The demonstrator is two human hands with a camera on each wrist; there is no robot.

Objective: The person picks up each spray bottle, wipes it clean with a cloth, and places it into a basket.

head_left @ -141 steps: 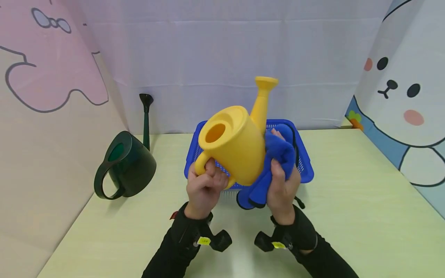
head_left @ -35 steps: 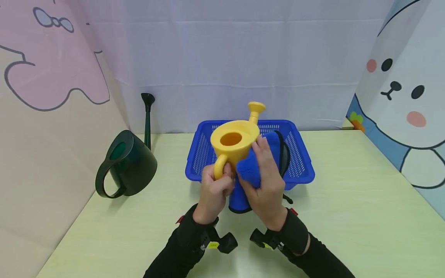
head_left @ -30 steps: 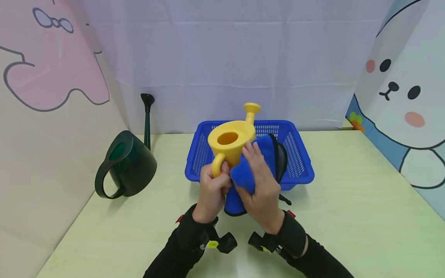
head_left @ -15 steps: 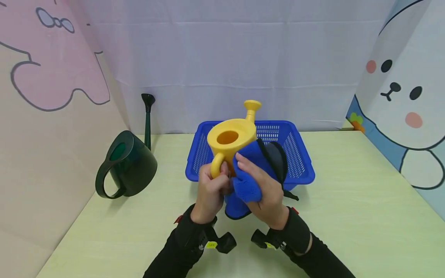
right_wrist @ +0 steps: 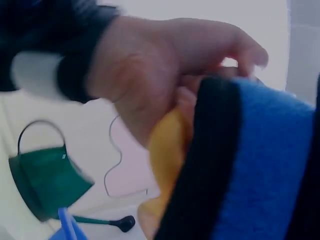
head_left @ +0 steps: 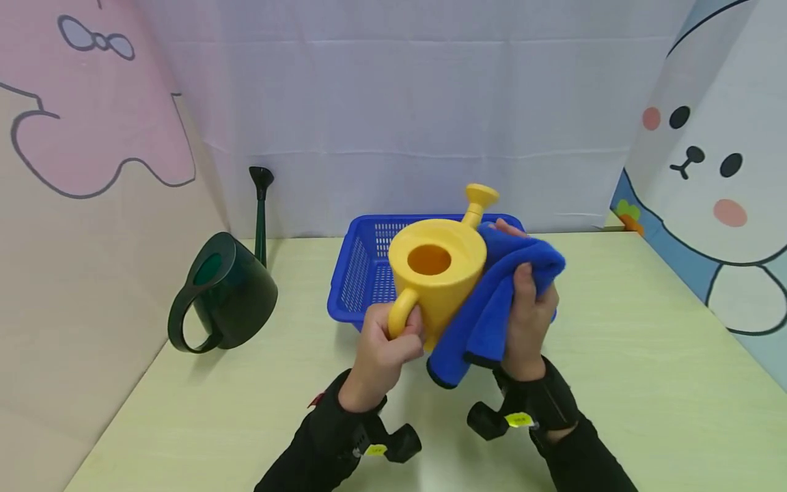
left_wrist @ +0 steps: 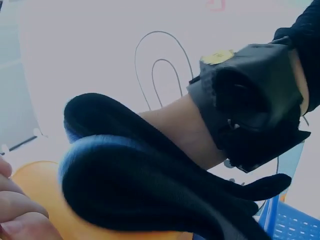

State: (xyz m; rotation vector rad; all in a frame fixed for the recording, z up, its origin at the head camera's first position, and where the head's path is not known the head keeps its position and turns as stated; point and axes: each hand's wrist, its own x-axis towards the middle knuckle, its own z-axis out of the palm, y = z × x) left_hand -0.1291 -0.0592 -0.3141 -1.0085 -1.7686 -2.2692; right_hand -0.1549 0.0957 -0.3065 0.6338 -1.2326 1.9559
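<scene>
In the head view, my left hand grips the handle of a yellow watering can, held up in front of a blue basket with its spout pointing away to the right. My right hand holds a blue cloth with dark edging against the can's right side. The cloth's lower end hangs down beside the can. In the left wrist view the folded cloth covers much of the yellow body. The right wrist view shows my left hand behind the cloth, blurred.
The blue perforated basket stands at the back middle of the pale table, partly hidden by the can and cloth. On the left, a dark green watering can sits tilted, its long spout near the back wall sheet.
The yellow can has shifted right and toward me since half a second ago. My right hand has moved right and turned, its thumb now toward me, and the cloth spreads over the can's right side.
</scene>
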